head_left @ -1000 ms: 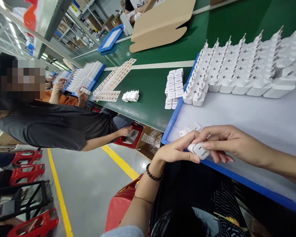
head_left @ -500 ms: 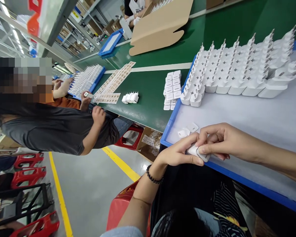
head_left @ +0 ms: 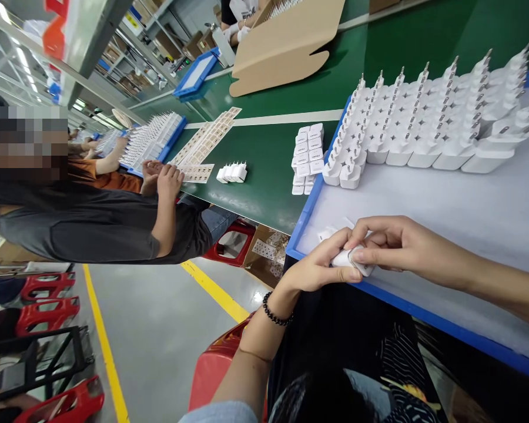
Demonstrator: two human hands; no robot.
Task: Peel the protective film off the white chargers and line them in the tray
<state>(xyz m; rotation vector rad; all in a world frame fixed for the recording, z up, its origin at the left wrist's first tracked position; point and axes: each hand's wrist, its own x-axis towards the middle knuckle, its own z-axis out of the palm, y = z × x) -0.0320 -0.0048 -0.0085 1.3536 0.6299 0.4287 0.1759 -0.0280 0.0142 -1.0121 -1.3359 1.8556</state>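
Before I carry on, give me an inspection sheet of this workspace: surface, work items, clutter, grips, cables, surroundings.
Surface: green tabletop; blue-rimmed tray with a pale base.
Work items: one white block between both hands, largely covered by fingers, its print not readable; rows of white plugs in the tray, mostly prongs up.
Clutter: small white pieces in the tray's near corner, partly hidden; stacked white blocks beside the tray; patterned sheets; brown cardboard.
Left grip: closed on the block.
Right grip: thumb and fingers on the same block.
Cables: nothing seen.
Surroundings: co-worker in dark shirt; red stool; yellow floor line.
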